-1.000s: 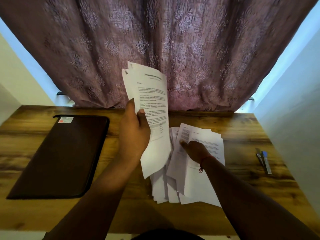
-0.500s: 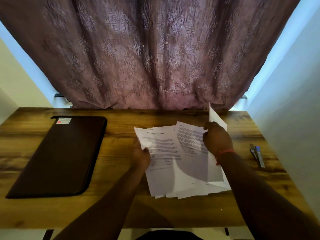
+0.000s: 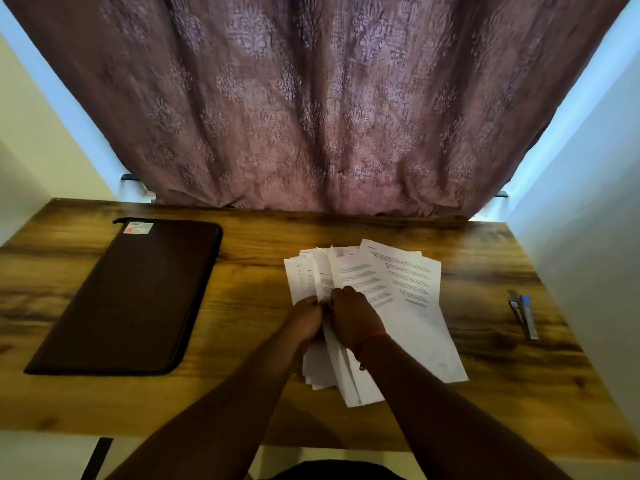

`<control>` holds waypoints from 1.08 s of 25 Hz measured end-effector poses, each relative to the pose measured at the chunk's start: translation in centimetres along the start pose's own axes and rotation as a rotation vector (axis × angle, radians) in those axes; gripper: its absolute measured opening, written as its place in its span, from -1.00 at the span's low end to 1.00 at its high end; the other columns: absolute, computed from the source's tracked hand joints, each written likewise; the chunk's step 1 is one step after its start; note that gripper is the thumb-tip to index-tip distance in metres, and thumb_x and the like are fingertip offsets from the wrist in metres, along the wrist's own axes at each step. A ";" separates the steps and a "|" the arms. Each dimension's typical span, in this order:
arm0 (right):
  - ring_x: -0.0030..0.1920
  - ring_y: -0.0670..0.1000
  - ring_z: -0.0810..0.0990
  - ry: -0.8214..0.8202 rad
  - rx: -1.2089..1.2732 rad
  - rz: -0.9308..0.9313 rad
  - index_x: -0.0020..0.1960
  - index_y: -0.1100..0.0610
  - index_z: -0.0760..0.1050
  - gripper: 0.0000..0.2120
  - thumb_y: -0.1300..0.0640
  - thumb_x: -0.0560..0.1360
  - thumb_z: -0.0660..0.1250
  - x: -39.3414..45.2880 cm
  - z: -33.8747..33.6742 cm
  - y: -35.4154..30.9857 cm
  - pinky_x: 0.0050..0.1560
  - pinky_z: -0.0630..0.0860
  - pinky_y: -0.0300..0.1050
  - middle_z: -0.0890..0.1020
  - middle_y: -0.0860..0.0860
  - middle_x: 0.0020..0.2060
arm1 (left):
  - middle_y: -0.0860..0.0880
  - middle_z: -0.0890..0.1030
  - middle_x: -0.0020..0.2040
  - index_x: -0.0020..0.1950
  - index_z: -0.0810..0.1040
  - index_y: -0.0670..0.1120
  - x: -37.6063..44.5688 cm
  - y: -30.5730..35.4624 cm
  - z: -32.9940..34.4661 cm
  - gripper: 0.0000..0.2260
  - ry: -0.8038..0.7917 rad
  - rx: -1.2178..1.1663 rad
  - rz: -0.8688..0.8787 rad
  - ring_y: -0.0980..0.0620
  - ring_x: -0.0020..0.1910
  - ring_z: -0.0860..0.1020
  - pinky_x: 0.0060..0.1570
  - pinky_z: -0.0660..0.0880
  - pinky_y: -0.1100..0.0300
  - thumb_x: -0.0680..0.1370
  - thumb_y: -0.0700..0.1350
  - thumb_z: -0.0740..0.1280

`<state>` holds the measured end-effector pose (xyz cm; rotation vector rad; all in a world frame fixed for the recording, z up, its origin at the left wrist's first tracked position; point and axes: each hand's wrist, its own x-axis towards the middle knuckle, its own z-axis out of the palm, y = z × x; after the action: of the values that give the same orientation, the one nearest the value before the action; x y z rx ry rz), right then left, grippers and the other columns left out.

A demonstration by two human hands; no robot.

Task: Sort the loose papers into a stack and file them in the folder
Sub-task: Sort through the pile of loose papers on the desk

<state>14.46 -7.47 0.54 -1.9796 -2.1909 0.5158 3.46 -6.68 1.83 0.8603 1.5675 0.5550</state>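
Folder (image 3: 128, 299) closed, left on desk (image 3: 249, 244). Papers (image 3: 398, 289) fanned mid-desk, unsquared. Left hand (image 3: 306, 318) and right hand (image 3: 353, 318) both curled, pinching sheets mid-pile. Step looks like gathering. Next: square edges, then open folder.

Dim, soft-focus wide-angle view; daylight glows past the curtain (image 3: 311, 105) edges, and straight lines bow outward.
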 end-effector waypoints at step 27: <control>0.15 0.12 0.57 0.075 0.429 0.513 0.25 0.11 0.44 -0.71 0.19 0.53 0.33 3.4 -1.3 5.5 0.24 0.52 0.13 0.56 0.03 0.08 | -0.05 0.61 0.17 0.22 0.54 -0.07 4.4 0.1 0.4 -0.82 0.316 0.390 0.305 -0.02 0.09 0.61 0.08 0.60 0.11 0.64 -0.15 0.24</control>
<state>19.63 -3.51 -0.60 -2.2379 -1.3595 0.8685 3.79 -3.25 -0.91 1.3750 1.8805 0.6342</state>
